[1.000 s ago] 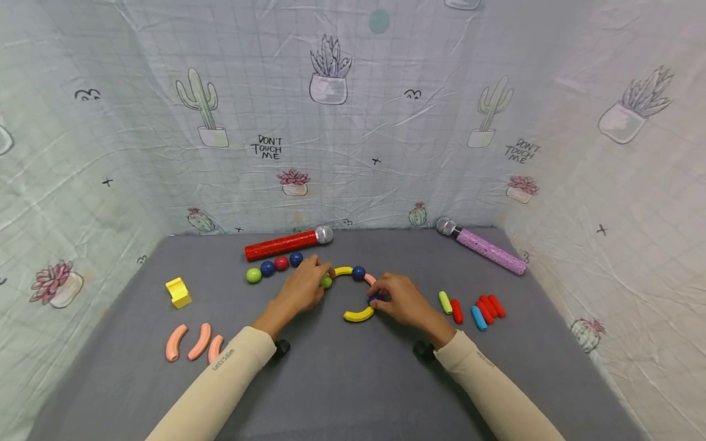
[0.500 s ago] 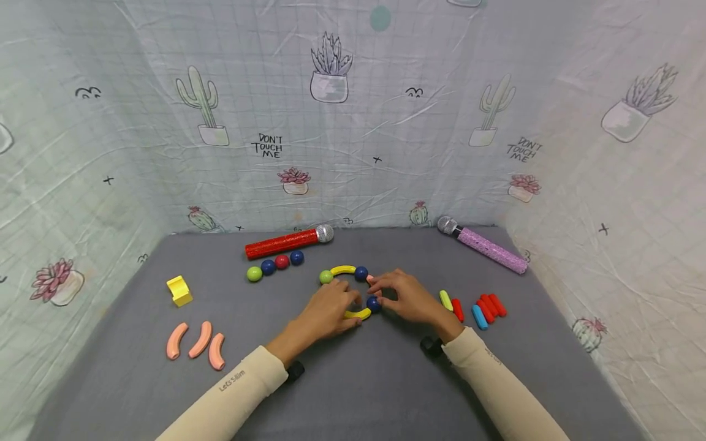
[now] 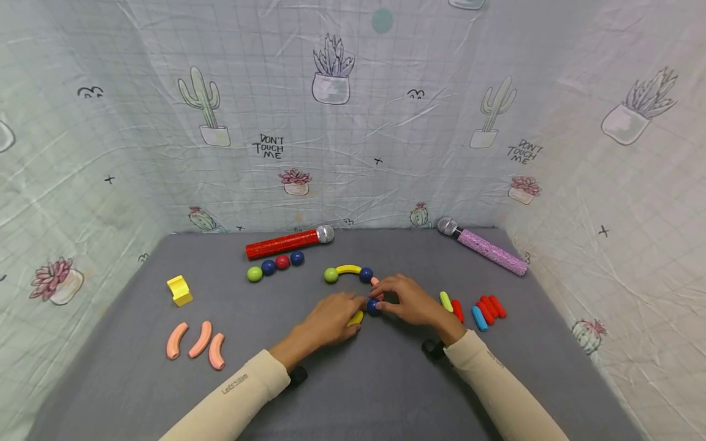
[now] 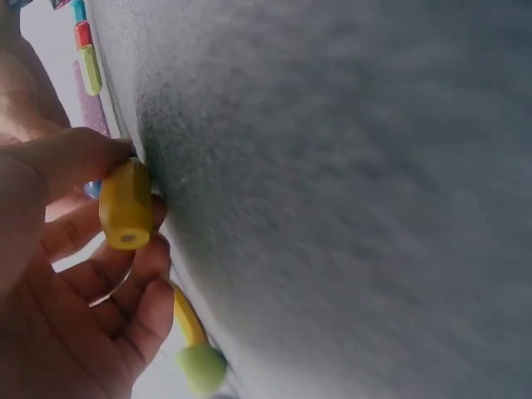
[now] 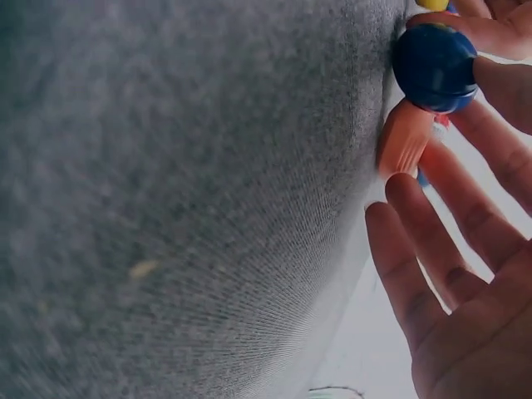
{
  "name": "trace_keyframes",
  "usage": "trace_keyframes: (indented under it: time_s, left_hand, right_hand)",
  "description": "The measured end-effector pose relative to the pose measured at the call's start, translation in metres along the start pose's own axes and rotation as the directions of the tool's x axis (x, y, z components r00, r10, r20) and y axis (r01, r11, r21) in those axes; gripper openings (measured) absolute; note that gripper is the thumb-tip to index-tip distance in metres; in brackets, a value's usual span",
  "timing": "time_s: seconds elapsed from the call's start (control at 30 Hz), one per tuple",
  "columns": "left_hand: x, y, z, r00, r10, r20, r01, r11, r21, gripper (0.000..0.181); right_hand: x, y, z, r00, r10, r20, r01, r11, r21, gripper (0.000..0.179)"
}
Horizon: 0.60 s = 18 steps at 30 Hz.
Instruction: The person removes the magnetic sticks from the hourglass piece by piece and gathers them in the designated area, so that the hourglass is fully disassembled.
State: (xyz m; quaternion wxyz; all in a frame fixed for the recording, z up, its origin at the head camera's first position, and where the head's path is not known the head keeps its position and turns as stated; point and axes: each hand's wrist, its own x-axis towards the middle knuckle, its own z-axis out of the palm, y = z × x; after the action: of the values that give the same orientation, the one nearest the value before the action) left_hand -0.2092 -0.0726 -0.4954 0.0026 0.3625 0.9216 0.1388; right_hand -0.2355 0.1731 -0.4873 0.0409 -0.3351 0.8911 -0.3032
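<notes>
My left hand (image 3: 331, 318) pinches a yellow curved rod (image 3: 356, 318) between thumb and fingers; the rod's end (image 4: 127, 237) faces the left wrist camera. Just right of it, my right hand (image 3: 410, 300) holds a blue ball (image 3: 372, 307) with the thumb on its side. A pink curved rod (image 5: 403, 141) meets this ball in the right wrist view, its far part partly covered by fingers in the head view. Beyond the hands, the arc continues with a second blue ball (image 3: 366, 275), another yellow curved rod (image 3: 349, 269) and a green ball (image 3: 331, 275).
A row of balls (image 3: 282, 262) lies below a red microphone (image 3: 284, 244). Loose pink curved rods (image 3: 202, 339) and a yellow block (image 3: 179, 290) sit at left. Short coloured sticks (image 3: 479, 318) and a purple microphone (image 3: 491, 250) lie right. Printed fabric (image 3: 353, 128) surrounds the grey surface.
My left hand has left the green ball and come down to the lower yellow curved rod, which it now pinches. The arc's upper part has shifted slightly right. My right hand stays by the lower blue ball.
</notes>
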Motion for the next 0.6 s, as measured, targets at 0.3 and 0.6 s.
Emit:
trace_keyframes:
  time_s: [0.3,0.6]
  left_hand:
    - [-0.041,-0.020,-0.018,0.997,-0.077,-0.018,0.071,0.974,-0.217,0.026]
    - [-0.092,-0.056,-0.039,0.968,-0.252,-0.018,0.241,0.941,-0.237,0.029]
  right_hand:
    - [-0.002,-0.004,0.005,0.999,0.033,-0.044,-0.033,0.999,-0.007,0.024]
    - [0.004,0.000,0.002,0.977,0.077,-0.199,-0.080,0.997,-0.008,0.029]
